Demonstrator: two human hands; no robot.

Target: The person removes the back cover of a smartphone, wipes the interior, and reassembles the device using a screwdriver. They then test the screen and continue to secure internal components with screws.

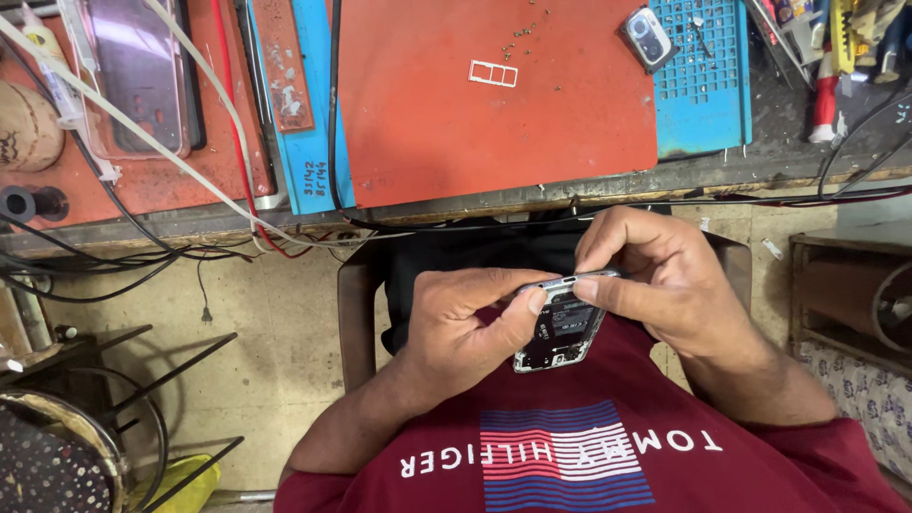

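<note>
I hold an opened smartphone with its back cover off, dark insides showing, above my lap in front of the bench. My left hand grips its left side, thumb pressed on the top edge. My right hand pinches the top edge from the right, fingers curled over the frame. On the orange work mat lie a small white SIM tray and several tiny screws.
A camera module part rests by a blue perforated mat. A pink-cased phone lies at the left among white, red and black cables. Tools crowd the top right corner. A stool frame stands at the lower left.
</note>
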